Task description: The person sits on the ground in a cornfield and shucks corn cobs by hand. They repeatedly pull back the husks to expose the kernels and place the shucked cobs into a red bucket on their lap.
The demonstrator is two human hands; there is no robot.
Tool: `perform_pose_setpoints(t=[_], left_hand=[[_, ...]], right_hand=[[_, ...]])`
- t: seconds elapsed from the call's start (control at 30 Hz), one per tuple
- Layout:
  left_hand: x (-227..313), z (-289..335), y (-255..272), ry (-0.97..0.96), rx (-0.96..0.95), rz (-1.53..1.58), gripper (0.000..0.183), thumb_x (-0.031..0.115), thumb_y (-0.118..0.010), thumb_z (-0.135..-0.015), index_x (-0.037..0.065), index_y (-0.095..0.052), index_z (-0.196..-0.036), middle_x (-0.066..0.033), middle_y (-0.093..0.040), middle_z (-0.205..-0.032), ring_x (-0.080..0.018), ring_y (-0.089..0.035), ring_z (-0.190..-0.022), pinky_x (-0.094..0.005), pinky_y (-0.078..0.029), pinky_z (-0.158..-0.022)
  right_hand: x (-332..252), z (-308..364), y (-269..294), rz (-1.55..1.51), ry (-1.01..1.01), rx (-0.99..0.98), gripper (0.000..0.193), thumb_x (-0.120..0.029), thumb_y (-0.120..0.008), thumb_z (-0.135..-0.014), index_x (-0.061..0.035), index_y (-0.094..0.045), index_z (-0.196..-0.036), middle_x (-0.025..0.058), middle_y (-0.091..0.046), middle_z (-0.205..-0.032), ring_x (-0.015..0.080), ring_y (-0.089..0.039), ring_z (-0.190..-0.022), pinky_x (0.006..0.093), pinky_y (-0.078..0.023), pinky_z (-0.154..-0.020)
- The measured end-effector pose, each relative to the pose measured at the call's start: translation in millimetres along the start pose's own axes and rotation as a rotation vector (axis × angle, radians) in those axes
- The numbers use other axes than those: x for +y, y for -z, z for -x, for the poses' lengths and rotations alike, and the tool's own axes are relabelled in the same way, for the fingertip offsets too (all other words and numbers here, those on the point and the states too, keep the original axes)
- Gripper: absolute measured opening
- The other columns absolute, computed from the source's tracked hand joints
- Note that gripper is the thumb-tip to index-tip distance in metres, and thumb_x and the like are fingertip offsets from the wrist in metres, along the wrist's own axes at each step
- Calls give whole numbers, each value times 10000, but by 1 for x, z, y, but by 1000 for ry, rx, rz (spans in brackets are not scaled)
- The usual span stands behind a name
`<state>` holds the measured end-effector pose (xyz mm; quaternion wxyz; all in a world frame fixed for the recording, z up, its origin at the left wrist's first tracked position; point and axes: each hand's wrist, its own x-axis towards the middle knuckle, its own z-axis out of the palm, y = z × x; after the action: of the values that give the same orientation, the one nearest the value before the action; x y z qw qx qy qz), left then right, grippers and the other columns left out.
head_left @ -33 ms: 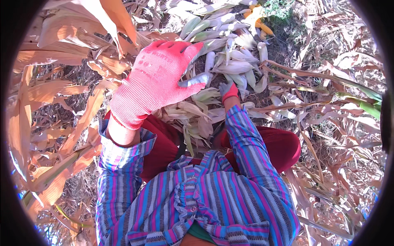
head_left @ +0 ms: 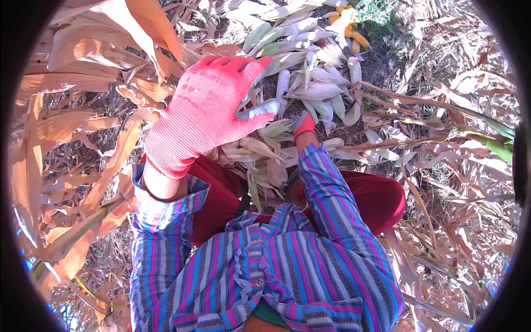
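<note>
My left hand [head_left: 213, 102], in a red knit glove with a grey palm, is raised close to the view. Its thumb stands apart from the fingers, and I see nothing held in it. Lower and farther right, my right hand [head_left: 302, 124] wears a matching glove and reaches to the near edge of a heap of corn ears in pale husks [head_left: 316, 91]. Its fingers are small and partly hidden among the husks, so a grip cannot be made out. Loose pale husks [head_left: 260, 157] lie between my knees, below the left hand.
Bare yellow corn cobs [head_left: 348, 27] lie beyond the heap. Tall dry corn leaves [head_left: 83, 77] crowd the left side. Long stalks [head_left: 437, 108] stretch across the ground to the right, over dry leaf litter. My bent knees in red trousers [head_left: 381, 199] flank the husks.
My right hand has shifted slightly left along the edge of the heap. The left hand has moved a touch left and stays raised.
</note>
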<state>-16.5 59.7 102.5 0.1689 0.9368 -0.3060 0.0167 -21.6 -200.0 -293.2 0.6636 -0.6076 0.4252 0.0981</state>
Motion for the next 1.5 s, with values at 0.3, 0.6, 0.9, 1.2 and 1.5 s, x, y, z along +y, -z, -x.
perform_pose_setpoints(t=[0.3, 0.6, 0.9, 1.2, 1.5], left_hand=[[8, -3, 11, 102, -69, 42, 627, 325, -664, -712, 50, -469, -1240, -179, -548, -1114, -372, -510, -1040, -438, -401, -902], [-1, -3, 2, 132, -63, 77, 630, 344, -661, -722, 55, -462, -1245, -177, -559, -1071, -370, -516, -1012, -435, -407, -885], [-26, 1, -21, 170, -167, 37, 694, 380, -688, -683, 80, -451, -1262, -165, -574, -1061, -333, -555, -993, -408, -454, -833], [-2, -9, -73, -47, -399, -402, 998, 449, -757, -577, 147, -268, -1393, -101, -397, -1361, -298, -311, -1297, -474, -217, -1063], [-4, -16, -91, 126, -89, 218, 624, 271, -740, -590, 59, -539, -1141, -136, -621, -962, -305, -606, -894, -396, -474, -806]], right_hand=[[23, 20, -70, 1071, 173, 190, 512, -410, -655, -734, -47, -521, -1070, 160, -574, -1021, 310, -564, -924, 415, -457, -834], [18, 22, -67, 206, -143, -491, 255, -327, -580, -836, -78, -547, -878, 46, -513, -722, 171, -472, -573, 357, -492, -724], [-67, 110, -55, 50, -162, -864, 214, -248, -527, -892, -49, -561, -817, -24, -422, -574, 80, -361, -423, 311, -497, -664], [-149, 201, 39, 69, 528, -1323, 280, -238, -435, -918, 24, -526, -954, -8, -443, -518, 71, -383, -372, 224, -420, -424], [-184, 230, 70, -28, 83, -1081, 586, -501, -389, -916, -6, -460, -1223, 116, -612, -1008, 195, -630, -790, 311, -514, -708]])
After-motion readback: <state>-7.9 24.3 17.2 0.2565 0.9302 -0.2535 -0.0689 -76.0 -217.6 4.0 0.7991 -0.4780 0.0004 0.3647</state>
